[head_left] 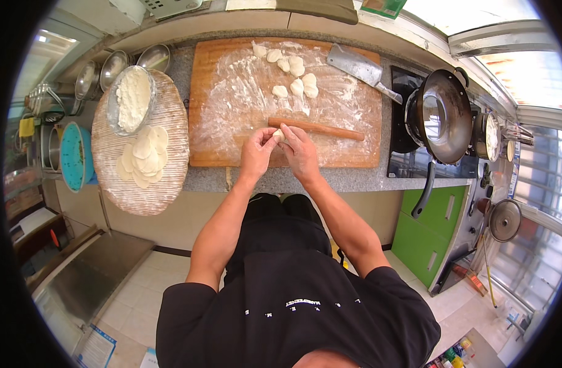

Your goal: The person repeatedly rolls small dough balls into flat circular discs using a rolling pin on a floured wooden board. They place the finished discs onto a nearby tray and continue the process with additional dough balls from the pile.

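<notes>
My left hand [256, 153] and my right hand [301, 154] meet over the front part of a floured wooden board [210, 144]. Their fingertips pinch a small piece of dough [278, 134] between them. A wooden rolling pin [333, 130] lies just beyond my fingers and reaches out to the right; my right fingers overlap part of it from this angle. Farther back on the board sit several small lumps of dough [296, 66]. A cleaver [356, 65] lies at the board's back right, its handle past the edge.
At left, a round ridged board [143, 199] bears a pile of flat dough wrappers [145, 157] and a bowl [113, 115] of flour. Metal bowls [114, 69] and a turquoise basin [76, 161] stand farther left. To the right, a wok [443, 116] rests on the stove, handle pointing toward me.
</notes>
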{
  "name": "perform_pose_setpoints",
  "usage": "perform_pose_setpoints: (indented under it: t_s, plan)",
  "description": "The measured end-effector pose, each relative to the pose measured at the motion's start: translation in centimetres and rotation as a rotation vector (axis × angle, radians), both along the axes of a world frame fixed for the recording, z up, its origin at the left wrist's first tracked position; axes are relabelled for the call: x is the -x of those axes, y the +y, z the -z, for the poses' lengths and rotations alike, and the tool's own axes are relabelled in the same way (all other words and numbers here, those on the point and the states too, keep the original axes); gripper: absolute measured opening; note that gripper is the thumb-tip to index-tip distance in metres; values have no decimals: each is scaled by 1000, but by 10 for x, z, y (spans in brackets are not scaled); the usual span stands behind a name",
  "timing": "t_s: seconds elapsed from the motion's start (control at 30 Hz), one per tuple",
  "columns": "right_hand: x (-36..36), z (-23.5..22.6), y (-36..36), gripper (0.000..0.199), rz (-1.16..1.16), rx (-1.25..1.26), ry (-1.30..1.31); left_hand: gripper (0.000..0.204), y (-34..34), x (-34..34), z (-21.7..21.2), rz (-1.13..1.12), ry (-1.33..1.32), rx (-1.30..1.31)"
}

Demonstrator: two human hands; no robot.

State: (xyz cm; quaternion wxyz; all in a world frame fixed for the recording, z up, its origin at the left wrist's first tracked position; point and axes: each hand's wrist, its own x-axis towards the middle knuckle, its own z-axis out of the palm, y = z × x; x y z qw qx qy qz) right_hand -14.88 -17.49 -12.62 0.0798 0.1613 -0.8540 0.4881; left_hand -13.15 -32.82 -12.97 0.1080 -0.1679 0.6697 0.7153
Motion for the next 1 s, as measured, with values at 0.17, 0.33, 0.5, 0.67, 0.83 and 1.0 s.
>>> perform_pose_setpoints:
  t_s: [0.17, 0.33, 0.5, 0.67, 0.83, 1.0]
  plan:
    - [-1, 13, 2, 40, -86, -188, -18, 27, -13, -3, 3, 196, 106, 487]
    - [-6, 14, 0, 37, -108, -427, 82, 28, -17, -14, 12, 90, 141, 668]
    - [-2, 1, 1, 46, -151, -408, -15, 34, -17, -33, 26, -185, 89, 594]
    - [7, 7, -4, 57, -266, -383, -20, 38, -14, -37, 8, -392, -5, 337]
    - [32, 7, -48, 72, -502, -654, 110, 46, -12, -44, 11, -581, 107, 329]
    - [26, 4, -61, 83, -491, -748, 56, 62, -18, -62, 30, -616, 180, 436]
